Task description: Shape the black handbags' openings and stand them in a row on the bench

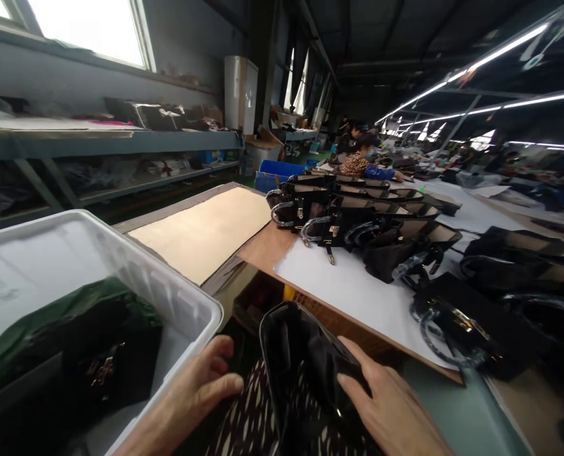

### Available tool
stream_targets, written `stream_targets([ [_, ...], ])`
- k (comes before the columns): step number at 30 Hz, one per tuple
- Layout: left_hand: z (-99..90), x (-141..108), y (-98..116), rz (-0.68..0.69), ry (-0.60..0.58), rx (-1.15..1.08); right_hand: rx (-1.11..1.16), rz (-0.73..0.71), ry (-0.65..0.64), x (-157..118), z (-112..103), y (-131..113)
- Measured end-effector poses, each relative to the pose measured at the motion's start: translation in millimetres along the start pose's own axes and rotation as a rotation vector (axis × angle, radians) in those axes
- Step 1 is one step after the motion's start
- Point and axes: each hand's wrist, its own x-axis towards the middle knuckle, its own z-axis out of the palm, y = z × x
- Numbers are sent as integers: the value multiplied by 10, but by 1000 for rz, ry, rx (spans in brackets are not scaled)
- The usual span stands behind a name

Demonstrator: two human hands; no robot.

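Observation:
A black handbag sits before me at lap height, its mouth gaping so the dark inside shows. My right hand pinches its right upper edge between thumb and fingers. Left of the bag, apart from it, my left hand hovers with curved, parted fingers and nothing in them. The forearm on that side crosses the rim of a white plastic bin. Inside that bin lies a black bag with a gold-coloured clasp beside dark green cloth. Brown-and-cream patterned fabric shows beneath the handbag.
Rows of black handbags with wrapped handles stand on a work table at the right. A cream sheet covers a board beyond the bin. Shelving lines the left wall; blue bins and co-workers are farther back.

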Motion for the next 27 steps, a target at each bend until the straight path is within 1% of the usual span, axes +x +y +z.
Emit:
stream_targets([
  [2,10,90,182,141,129,62,28,-5,-15,-8,36,12],
  [4,68,231,431,293,226,162,28,-10,-39,1,2,-5],
  [6,159,410,664,372,207,254,12,0,-59,18,-51,-37],
  [8,262,606,822,434,169,328,7,10,-67,39,-91,-71],
  [10,349,798,885,407,101,391,28,-4,-69,64,-121,-95],
  [13,395,1032,850,313,-33,411,112,-31,-83,121,-196,-87],
  [15,363,1137,782,332,-158,341,205,-39,-135,179,-277,-32],
  [17,306,1205,699,388,-322,224,317,-38,-235,249,-355,67],
  [19,258,1243,605,403,-472,117,415,7,-351,319,-392,193],
  [21,240,1257,501,361,-566,48,503,68,-467,375,-369,317],
  [23,249,1251,392,278,-659,-1,593,101,-588,412,-297,409],
  [25,268,1228,287,172,-750,-31,669,96,-687,428,-203,456],
  [27,285,1193,200,90,-801,-51,708,83,-748,422,-111,461],
])
